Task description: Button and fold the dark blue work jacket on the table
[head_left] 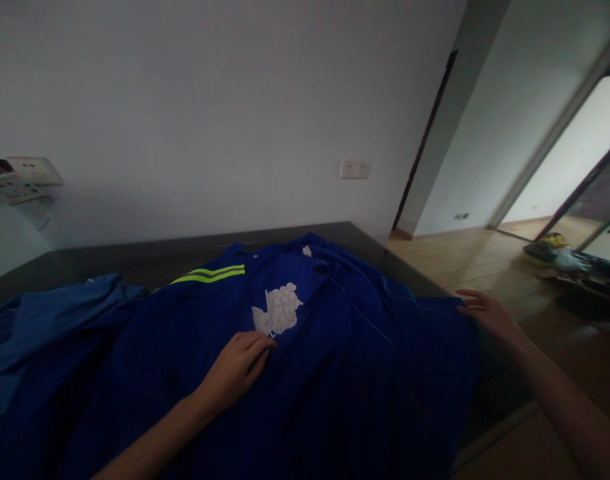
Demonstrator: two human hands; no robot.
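Observation:
A dark blue work jacket lies spread over a dark table, with a yellow-green striped band on one part and a large white printed patch near its middle. Just below that patch, my left hand is on the cloth, its fingers bent and pressed together at the fabric. Over at the right edge, my right hand pinches a corner of the jacket between thumb and fingers. The lower part of the jacket is very dark, so its folds are hard to make out.
More blue clothing in a lighter shade lies bunched at the left. The dark tabletop meets a white wall with a socket plate. Beyond the table's right edge is wooden floor, with a pile of things farther off.

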